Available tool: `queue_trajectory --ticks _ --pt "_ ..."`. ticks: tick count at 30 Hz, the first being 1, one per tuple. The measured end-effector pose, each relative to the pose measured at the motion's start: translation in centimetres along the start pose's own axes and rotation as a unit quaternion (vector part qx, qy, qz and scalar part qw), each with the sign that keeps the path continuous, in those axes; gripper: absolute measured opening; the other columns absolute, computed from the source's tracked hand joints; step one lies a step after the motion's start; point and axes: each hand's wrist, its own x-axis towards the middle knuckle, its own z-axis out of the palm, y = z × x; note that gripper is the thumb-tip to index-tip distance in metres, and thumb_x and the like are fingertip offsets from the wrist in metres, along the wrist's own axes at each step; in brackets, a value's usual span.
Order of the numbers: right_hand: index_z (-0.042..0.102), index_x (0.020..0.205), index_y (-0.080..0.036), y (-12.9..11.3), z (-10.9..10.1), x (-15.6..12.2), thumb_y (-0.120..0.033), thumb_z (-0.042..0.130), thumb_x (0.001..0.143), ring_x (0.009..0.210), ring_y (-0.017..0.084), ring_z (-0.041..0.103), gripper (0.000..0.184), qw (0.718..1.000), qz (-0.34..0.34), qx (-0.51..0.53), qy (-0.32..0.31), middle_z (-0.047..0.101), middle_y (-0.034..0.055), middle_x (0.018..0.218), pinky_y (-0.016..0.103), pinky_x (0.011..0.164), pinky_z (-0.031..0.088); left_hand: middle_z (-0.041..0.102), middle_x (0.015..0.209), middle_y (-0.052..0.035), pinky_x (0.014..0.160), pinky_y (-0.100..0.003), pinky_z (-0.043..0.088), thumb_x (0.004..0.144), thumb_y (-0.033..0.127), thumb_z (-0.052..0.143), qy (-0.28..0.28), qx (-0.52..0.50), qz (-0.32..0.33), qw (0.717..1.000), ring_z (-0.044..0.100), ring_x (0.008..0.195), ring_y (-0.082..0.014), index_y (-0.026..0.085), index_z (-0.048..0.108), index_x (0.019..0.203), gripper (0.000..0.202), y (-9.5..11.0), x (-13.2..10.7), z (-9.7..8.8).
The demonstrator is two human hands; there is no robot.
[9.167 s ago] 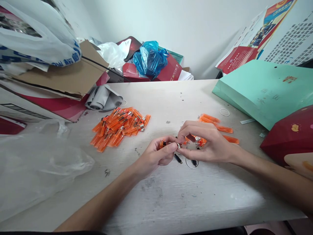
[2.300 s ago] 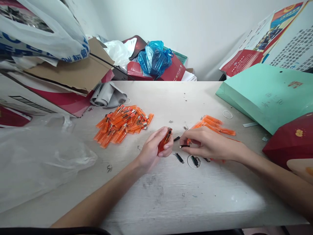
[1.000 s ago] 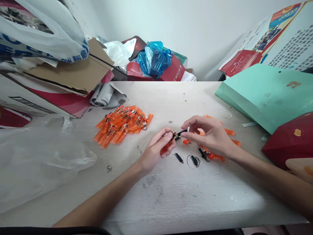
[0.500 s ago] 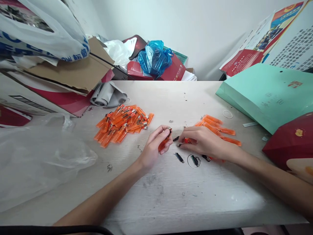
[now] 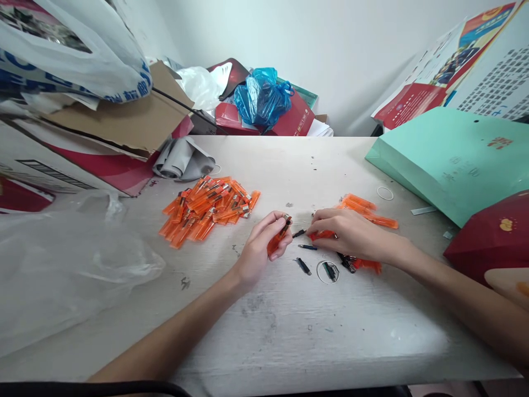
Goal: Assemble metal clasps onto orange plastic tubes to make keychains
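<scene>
My left hand (image 5: 264,242) is closed around an orange lighter (image 5: 278,238), its metal-topped end pointing up between thumb and fingers. To the right, my right hand (image 5: 347,231) hovers low over the table with its fingers bent and apart. Beneath them lie red-orange pieces (image 5: 324,235), partly hidden. Small dark lighter parts are scattered in front: one slim black part (image 5: 308,247), another black part (image 5: 303,266), and dark parts (image 5: 330,271) inside a white rubber band. Beyond my right hand are several orange lighter bodies (image 5: 359,203). A heap of orange lighters (image 5: 206,209) sits on the left.
A clear plastic bag (image 5: 74,270) covers the table's left side, near cardboard boxes (image 5: 119,127). At the right stand a mint-green paper bag (image 5: 450,154) and a red bag (image 5: 491,237). A blue plastic bag (image 5: 264,99) rests on red boxes behind the table.
My right hand has shifted slightly away from me, uncovering the slim black part and more orange pieces near its wrist. My left hand keeps its hold on the lighter.
</scene>
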Motion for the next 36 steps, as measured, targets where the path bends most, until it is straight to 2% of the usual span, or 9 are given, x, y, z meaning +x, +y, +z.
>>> queue_trajectory --ticks 4,9,13,18,27,31,36 --pt "0.073 0.109 -0.021 -0.1 0.0 0.2 -0.03 0.059 0.102 0.086 0.017 0.064 0.018 1.0 -0.012 -0.002 0.014 0.071 0.0049 0.099 0.031 0.078 0.046 0.041 0.071 0.0039 0.048 -0.023 0.018 0.098 0.036 0.058 -0.011 0.011 -0.009 1.0 0.03 0.054 -0.0069 0.018 0.046 0.086 0.025 0.1 0.0 0.0" --pt "0.071 0.102 -0.021 -0.5 -0.3 0.4 -0.048 0.06 0.101 0.077 0.015 0.065 0.029 0.997 0.025 0.064 0.035 0.075 0.0035 0.096 0.029 0.075 0.047 0.042 0.07 0.004 0.049 -0.023 0.022 0.095 0.038 0.062 0.001 0.013 -0.015 1.0 0.032 0.054 -0.0075 0.019 0.045 0.083 0.028 0.4 -0.2 0.3" --pt "0.072 0.101 -0.021 -1.1 -0.5 0.4 -0.055 0.068 0.094 0.068 0.013 0.059 0.035 0.982 0.06 0.145 0.104 0.074 0.0019 0.089 0.027 0.065 0.045 0.046 0.069 0.0034 0.05 -0.023 0.027 0.098 0.04 0.058 -0.002 0.05 -0.008 0.999 0.036 0.055 -0.0086 0.019 0.048 0.086 0.026 0.3 -0.3 0.3" --pt "0.071 0.088 -0.02 -1.6 0.0 0.4 -0.049 0.074 0.09 0.067 0.012 0.056 0.029 0.95 0.068 0.246 0.181 0.07 0.0005 0.079 0.026 0.062 0.043 0.05 0.071 0.0036 0.055 -0.024 0.032 0.102 0.04 0.054 -0.028 0.09 0.014 0.995 0.041 0.056 -0.0089 0.02 0.051 0.094 0.022 -0.2 -0.5 0.2" --pt "0.074 0.081 -0.017 -2.0 1.1 0.3 -0.048 0.08 0.085 0.061 0.011 0.052 0.032 0.933 0.073 0.296 0.192 0.071 0.0016 0.074 0.026 0.055 0.037 0.054 0.081 0.0017 0.063 -0.026 0.038 0.104 0.04 0.052 -0.041 0.164 0.051 0.984 0.045 0.065 -0.0106 0.02 0.051 0.104 0.02 -0.7 -1.0 0.5" --pt "0.076 0.083 -0.016 -2.4 1.2 0.5 -0.042 0.081 0.086 0.063 0.011 0.055 0.026 0.918 0.08 0.334 0.196 0.074 0.0025 0.078 0.025 0.055 0.04 0.054 0.085 0.001 0.066 -0.026 0.039 0.105 0.041 0.051 -0.023 0.188 0.062 0.98 0.046 0.071 -0.0112 0.021 0.051 0.105 0.02 -1.0 -1.1 0.4" --pt "0.08 0.089 -0.018 -2.4 1.5 0.8 -0.04 0.079 0.087 0.062 0.011 0.057 0.022 0.908 0.091 0.345 0.218 0.075 0.0025 0.077 0.024 0.055 0.044 0.051 0.084 0.0021 0.066 -0.026 0.037 0.106 0.039 0.049 -0.014 0.172 0.059 0.983 0.044 0.073 -0.0108 0.021 0.05 0.104 0.019 -1.0 -1.0 0.4"
